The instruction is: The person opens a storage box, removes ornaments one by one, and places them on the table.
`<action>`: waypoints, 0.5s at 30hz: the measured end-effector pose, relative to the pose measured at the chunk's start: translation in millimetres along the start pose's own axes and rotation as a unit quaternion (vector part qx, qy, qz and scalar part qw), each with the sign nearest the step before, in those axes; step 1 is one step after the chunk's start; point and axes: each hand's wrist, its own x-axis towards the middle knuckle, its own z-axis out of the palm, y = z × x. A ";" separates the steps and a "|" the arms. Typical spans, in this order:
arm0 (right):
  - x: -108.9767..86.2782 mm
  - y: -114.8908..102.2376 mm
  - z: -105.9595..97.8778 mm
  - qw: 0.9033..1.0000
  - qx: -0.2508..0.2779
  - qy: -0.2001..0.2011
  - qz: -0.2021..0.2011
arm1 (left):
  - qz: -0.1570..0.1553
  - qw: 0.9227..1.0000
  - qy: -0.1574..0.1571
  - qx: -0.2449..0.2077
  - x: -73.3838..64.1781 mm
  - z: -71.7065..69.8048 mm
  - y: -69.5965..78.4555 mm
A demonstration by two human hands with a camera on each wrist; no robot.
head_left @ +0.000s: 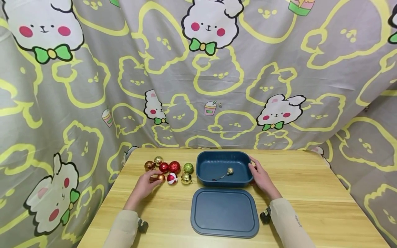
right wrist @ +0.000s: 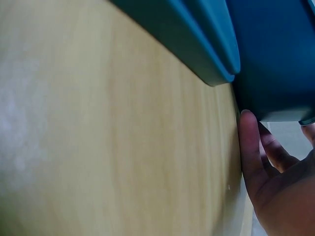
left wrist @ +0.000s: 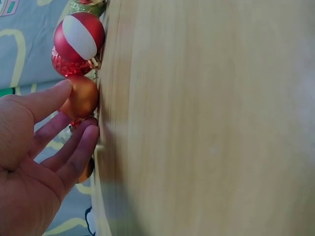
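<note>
My left hand holds an orange Christmas ball between thumb and fingers at the table's left side. Beside that ball is a red-and-white Christmas ball. Behind these stand two red balls, a brown ball and a glittery gold ball. My right hand rests against the right end of a dark blue box, its fingers fairly straight and touching the wall and rim. Inside the box lies a small gold ball with a thin string.
A blue-grey lid lies flat in front of the box. Between the red balls and the box are a green ball and a shiny gold ball. The wooden table backs onto a patterned curtain.
</note>
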 end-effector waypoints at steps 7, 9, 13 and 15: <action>-0.8 0.6 0.2 1.000 -0.003 0.001 -0.003 | 0.005 1.000 0.003 0.006 -0.9 -0.8 -0.4; -0.7 0.7 0.4 1.000 -0.003 0.001 -0.004 | 0.004 1.000 0.003 0.004 -1.0 -1.1 -0.8; -1.1 -1.1 0.5 1.000 0.003 0.003 -0.002 | 0.002 1.000 0.006 0.004 -1.4 -2.5 -1.6; -1.5 -2.3 0.5 1.000 0.007 0.004 0.000 | 0.003 1.000 0.007 0.004 -1.4 -3.0 -2.0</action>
